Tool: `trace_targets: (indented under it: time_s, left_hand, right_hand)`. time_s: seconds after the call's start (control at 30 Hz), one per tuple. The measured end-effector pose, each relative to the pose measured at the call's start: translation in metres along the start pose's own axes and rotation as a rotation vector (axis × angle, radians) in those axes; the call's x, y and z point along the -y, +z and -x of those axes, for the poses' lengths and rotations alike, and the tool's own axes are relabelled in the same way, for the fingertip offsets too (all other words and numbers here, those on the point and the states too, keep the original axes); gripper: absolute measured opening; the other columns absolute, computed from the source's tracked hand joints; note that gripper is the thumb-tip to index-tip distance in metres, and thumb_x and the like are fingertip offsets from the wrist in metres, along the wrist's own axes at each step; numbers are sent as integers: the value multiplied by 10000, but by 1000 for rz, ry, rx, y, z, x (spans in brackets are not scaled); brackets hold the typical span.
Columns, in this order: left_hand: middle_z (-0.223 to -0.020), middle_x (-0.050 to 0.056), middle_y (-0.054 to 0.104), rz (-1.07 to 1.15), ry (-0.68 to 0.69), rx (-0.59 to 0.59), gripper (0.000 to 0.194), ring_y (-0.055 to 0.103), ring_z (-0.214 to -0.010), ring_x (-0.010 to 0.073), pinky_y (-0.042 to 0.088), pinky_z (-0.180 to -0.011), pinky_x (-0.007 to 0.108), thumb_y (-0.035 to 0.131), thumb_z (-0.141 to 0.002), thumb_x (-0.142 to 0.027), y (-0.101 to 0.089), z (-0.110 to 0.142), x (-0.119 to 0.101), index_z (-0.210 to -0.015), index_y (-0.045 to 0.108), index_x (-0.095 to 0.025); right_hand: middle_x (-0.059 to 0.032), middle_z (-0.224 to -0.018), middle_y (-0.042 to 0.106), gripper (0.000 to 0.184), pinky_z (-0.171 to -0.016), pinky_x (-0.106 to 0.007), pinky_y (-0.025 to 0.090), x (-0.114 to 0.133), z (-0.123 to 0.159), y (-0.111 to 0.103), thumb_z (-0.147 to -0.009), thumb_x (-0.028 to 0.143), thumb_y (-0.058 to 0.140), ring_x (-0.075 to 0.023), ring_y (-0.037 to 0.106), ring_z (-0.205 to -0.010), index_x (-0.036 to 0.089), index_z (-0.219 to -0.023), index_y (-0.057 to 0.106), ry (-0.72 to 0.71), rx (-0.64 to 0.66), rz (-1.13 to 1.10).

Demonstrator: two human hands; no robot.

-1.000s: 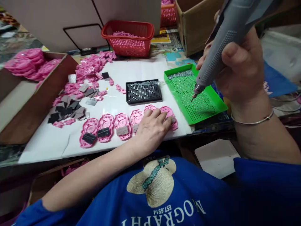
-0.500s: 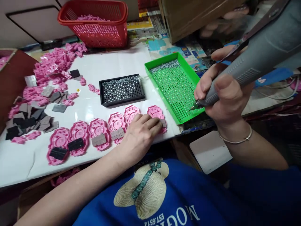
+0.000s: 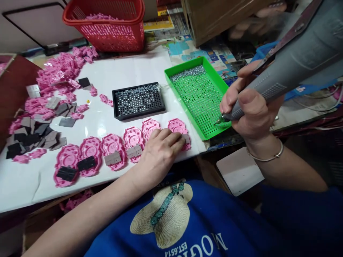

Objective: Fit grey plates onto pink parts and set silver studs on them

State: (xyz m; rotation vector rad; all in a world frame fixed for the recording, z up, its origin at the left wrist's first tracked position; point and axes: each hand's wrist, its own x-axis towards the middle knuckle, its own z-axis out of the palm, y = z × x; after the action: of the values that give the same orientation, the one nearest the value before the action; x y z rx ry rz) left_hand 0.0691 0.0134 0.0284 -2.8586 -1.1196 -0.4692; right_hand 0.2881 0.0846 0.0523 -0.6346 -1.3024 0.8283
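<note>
My right hand point(image 3: 252, 107) is wrapped round a grey electric screwdriver point(image 3: 276, 76). Its bit points down at the near end of a green perforated tray point(image 3: 216, 76), among small screws seated in the holes. At the right end of a row of pink plastic shells point(image 3: 92, 148), my left hand point(image 3: 160, 153) has bent fingers pressing on the last shell point(image 3: 177, 125) and the grey plate point(image 3: 185, 138) on it. The fingertips are partly hidden. Dark or grey plates lie across the other shells, except where my left hand covers one.
A black perforated tray point(image 3: 142, 116) with screws sits behind the row. Pink parts point(image 3: 60, 71) and loose plates point(image 3: 29, 137) are heaped at left, beside a brown box point(image 3: 21, 85). A red basket point(image 3: 115, 35) and a cardboard box point(image 3: 214, 18) stand behind. Another person's hand shows at upper right.
The view has shifted toward the right and closer. My right hand has lowered the screwdriver, bringing its bit down to the near end of the green tray. My left hand stays on the last shell.
</note>
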Motion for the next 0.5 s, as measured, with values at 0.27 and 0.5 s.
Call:
trace_targets:
  time_s: [0.27,0.5]
  left_hand:
    - [-1028,93,695,-34,-1,-11,213,553,-856,230,404,-716,380,509,-963,-145,-1,2,-3,-1104,667,-122]
    - [-1027,111,678,-48,-31,19,235,548,-868,231,430,-736,370,497,-963,-133,0,4,-8,-1136,654,-110]
  right_hand:
    - [60,-579,565,315,-343,-255,323,-3,-2,1,-723,355,788,-96,455,-407,277,-1011,689,-44,25,-46]
    - [57,-618,560,319,-310,-251,340,16,-18,16,-681,401,849,-56,451,-388,227,-904,702,-175,-37,-36]
